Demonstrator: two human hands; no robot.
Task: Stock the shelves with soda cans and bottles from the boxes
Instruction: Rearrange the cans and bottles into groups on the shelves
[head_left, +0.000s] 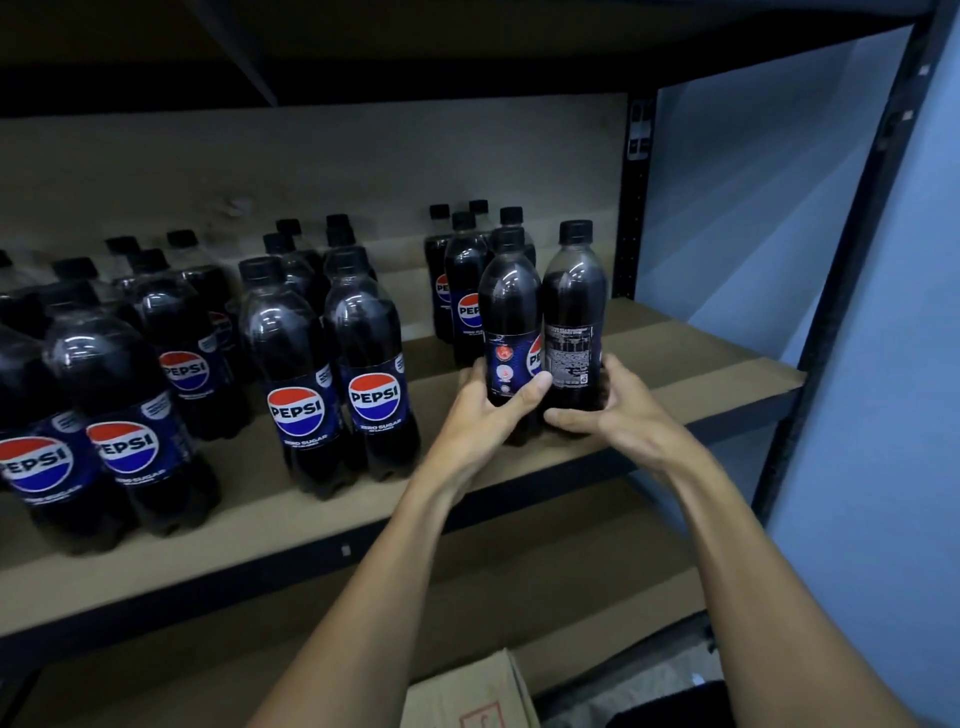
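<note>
Dark plastic, full of cola: through my head camera, the two bottles I held stood side by side at the front right of the shelf (717, 364), touching each other. My left hand (488, 410) was wrapped round the lower half of the left bottle (510, 312), thumb across its label. My right hand (621, 410) curled round the base of the right bottle (574, 306), whose small print faced me. Their bottoms were on or just above the brown board; I could not tell which. More bottles (464, 280) stood just behind them, and other clusters (332, 364) filled the shelf to the left. A cardboard box (467, 696) sat low down, beneath my arms.

I judged each bottle fairly heavy for its size, being full, with walls that give a little under a squeeze and a glossy shoulder that could slip. The label band and the waist below it looked the surest place to hold; the cap and neck would only do for a nudge. Packed so close, one knock could topple the neighbours.
</note>
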